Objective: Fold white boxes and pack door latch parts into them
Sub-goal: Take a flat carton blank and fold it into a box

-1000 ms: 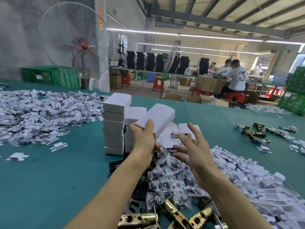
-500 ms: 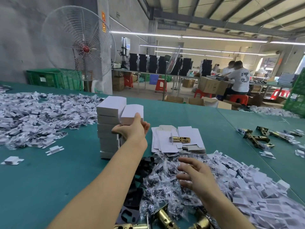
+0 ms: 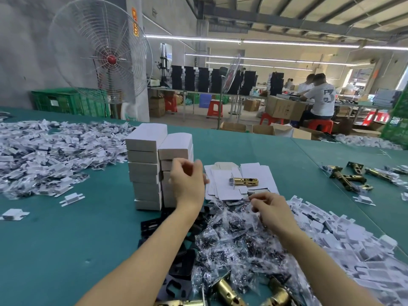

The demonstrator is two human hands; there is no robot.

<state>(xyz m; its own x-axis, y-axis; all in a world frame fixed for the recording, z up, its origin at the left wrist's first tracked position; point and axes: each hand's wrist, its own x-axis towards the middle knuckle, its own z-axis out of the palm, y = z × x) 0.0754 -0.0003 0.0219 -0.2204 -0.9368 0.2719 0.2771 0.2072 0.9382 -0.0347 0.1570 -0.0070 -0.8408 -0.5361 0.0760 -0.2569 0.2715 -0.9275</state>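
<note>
— Boxes?
— Two stacks of folded white boxes (image 3: 152, 171) on green table (image 3: 55, 239). Left stack: seven, as far as countable. Right stack: top box plain, lower ones partly hidden behind left hand (image 3: 187, 184); count uncertain.
— Left hand?
— Raised just beside right stack, fingers loosely curled, holding nothing visible. Blurred, so contact with stack unclear.
— Right hand?
— Right hand (image 3: 271, 210) down on heap of clear bags (image 3: 238, 239), fingers bent into the plastic. Actual grip: cannot tell.
— Flat blanks?
— Small pile of unfolded blanks (image 3: 223, 184) just beyond both hands. One brass latch (image 3: 245, 181) lying on top.
— Other latches?
— Three more brass ends at bottom edge, near forearms. Loose cluster (image 3: 348, 176) far right on table; number unclear, tangled.
— Inserts?
— White inserts (image 3: 353, 244) heaped right of bags, far too many to count. Second spread (image 3: 50, 155) far left. Two strays (image 3: 71, 198) near it.
— Black trays?
— Black trays (image 3: 176, 261) under and beside left forearm, overlapping; count unclear.
</note>
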